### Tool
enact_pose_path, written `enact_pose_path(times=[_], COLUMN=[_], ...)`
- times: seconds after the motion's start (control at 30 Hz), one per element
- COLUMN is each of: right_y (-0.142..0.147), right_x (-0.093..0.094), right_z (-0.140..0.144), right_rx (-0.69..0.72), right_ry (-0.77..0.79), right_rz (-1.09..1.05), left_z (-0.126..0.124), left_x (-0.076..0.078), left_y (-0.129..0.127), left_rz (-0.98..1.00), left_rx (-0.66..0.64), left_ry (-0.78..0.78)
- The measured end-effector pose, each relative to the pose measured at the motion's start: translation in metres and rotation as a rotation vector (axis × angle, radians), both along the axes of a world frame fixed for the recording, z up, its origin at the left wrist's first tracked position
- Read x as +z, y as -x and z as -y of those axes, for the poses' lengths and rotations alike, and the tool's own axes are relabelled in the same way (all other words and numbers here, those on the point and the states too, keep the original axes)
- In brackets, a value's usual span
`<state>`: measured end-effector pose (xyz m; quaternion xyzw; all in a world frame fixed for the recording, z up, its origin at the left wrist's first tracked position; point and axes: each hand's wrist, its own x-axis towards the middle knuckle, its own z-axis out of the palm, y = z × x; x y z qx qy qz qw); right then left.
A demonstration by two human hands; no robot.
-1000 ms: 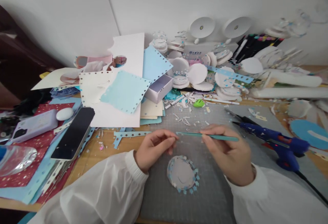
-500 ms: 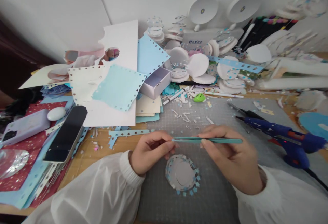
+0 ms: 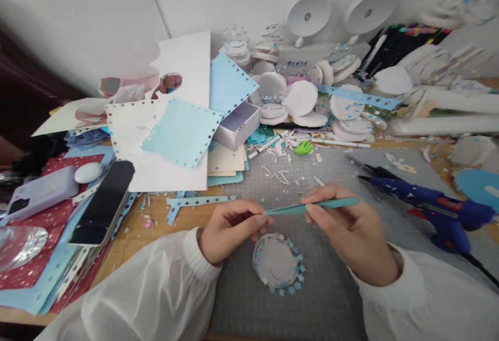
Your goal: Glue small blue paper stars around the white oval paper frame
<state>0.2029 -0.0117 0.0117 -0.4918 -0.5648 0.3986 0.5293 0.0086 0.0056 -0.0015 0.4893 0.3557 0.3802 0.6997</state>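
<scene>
Pinching a slim teal pair of metal tweezers (image 3: pixel 312 207), the right hand (image 3: pixel 351 237) is keeping its grip clenched around the shaft with thumb and forefinger, the tool lying almost level and pointing toward nine o'clock. At the tips, the left hand (image 3: pixel 230 229) is closing its own grip, fingertips (image 3: pixel 260 219) pressed together right where the points end; whether a tiny paper piece is caught there is too small to tell.

Directly below the two hands, at six o'clock, a round grey paper disc edged with small blue punched stars (image 3: pixel 278 263) is lying flat on the grey gridded cutting mat (image 3: pixel 331 299), just apart from both hands. Several stars at its lower rim are sitting loose-looking, so a brushing wrist or white sleeve could be dragging them out of line, in my judgement.

Farther out at three o'clock, a blue glue gun (image 3: pixel 429 203) is resting on the mat with its nozzle pointing toward the right hand; a careless reach that way could be meeting a hot tip or snagging its cord. At eleven o'clock, a leaning heap of pale blue and white punched card sheets (image 3: pixel 179 133) is overhanging the worktop (image 3: pixel 163 226) and looks liable to be sliding onto the mat.
</scene>
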Motion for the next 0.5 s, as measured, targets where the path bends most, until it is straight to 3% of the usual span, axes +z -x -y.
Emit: enact_pose_path(times=[0.33, 0.43, 0.5], right_y=[-0.005, -0.003, 0.001], right_x=[-0.012, -0.004, 0.005], right_z=[-0.002, -0.001, 0.0], right_rx=[0.021, -0.069, -0.047], right_ry=[-0.065, -0.257, -0.413], right_rz=[0.001, 0.156, 0.302], left_z=[-0.001, -0.001, -0.001], left_x=[0.002, 0.001, -0.001], left_y=[-0.001, 0.0, 0.002], left_rz=[-0.07, -0.078, -0.078], left_rx=[0.001, -0.011, -0.027], left_ry=[0.005, -0.004, -0.014])
